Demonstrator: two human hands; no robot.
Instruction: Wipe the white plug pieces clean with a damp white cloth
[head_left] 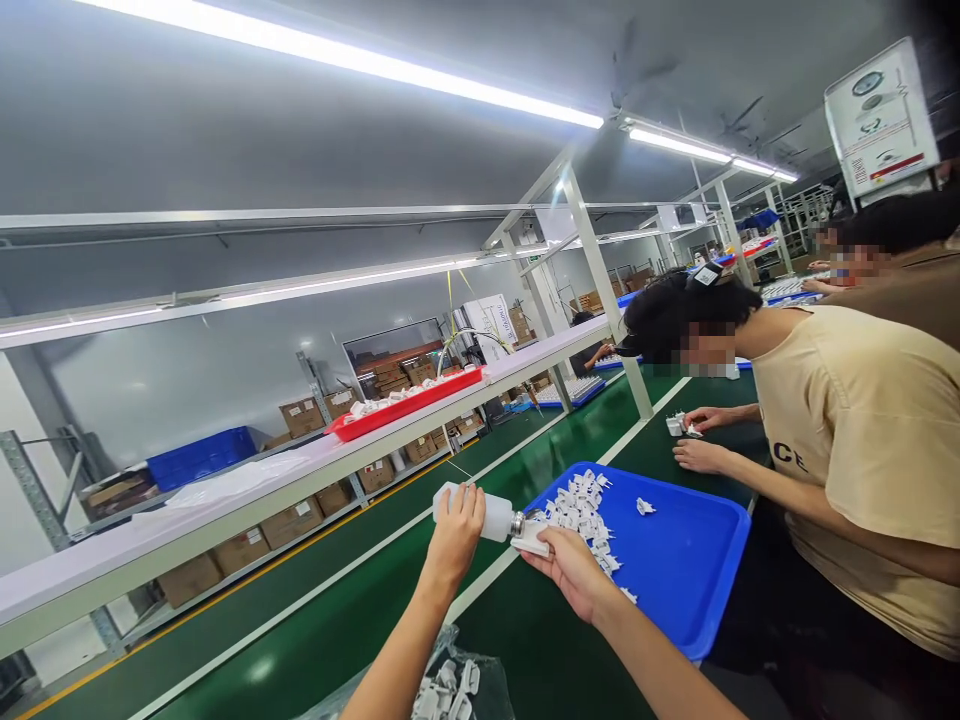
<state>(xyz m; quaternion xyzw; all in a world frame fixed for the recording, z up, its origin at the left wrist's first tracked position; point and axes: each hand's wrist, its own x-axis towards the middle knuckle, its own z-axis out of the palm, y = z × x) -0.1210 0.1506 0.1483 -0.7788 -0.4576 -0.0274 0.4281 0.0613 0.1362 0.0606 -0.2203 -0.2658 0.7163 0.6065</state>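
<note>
My left hand (459,525) is wrapped round a white translucent bottle (496,518), which lies tilted on its side in the air with its metal-coloured neck toward the right. My right hand (568,562) pinches a flat white piece (532,538) right at the bottle's neck; whether the two touch is hard to tell. Behind my right hand, a blue tray (675,560) holds many small white plastic parts (581,510) heaped on its left side, with one lying apart. Below my hands, a clear plastic bag (491,680) contains more white parts.
A green conveyor belt (330,615) runs diagonally past. Above it, a shelf (285,490) bears a red tray (409,405) of white parts. At right, a person in a yellow shirt (862,400) handles white parts on the green surface. A metal post (607,290) stands beyond the blue tray.
</note>
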